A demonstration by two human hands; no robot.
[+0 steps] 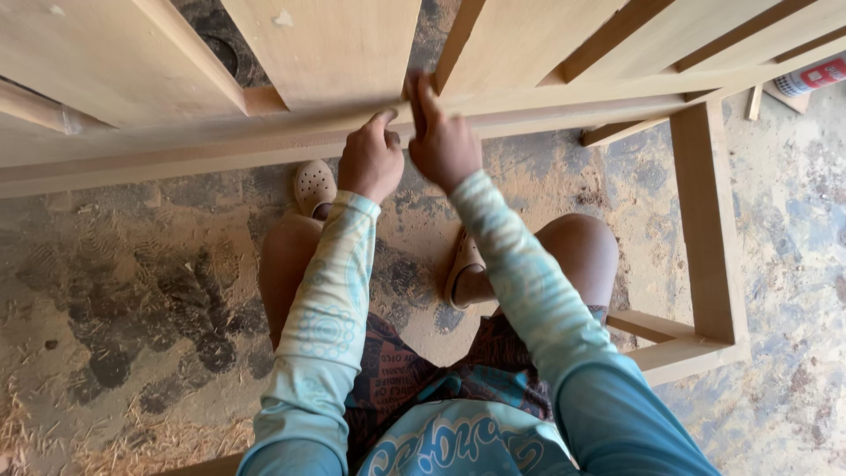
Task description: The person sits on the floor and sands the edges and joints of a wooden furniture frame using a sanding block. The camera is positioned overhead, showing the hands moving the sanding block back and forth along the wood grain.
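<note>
A pale wooden furniture frame (264, 141) with flat panels lies across the top of the view. Both my hands press on its long front rail. My left hand (370, 159) is curled, its fingertips against the rail's edge. My right hand (441, 141) sits just beside it, fingers stretched up over the rail where two panels meet. A small dark piece, maybe sandpaper (411, 92), shows under the right fingers; I cannot tell for sure. Light patterned sleeves cover both forearms.
I am squatting on a dusty concrete floor (132, 291) with sawdust and wood shavings at the lower left. A wooden leg frame (709, 220) runs down the right side beside my knee. A can (815, 75) lies at the top right.
</note>
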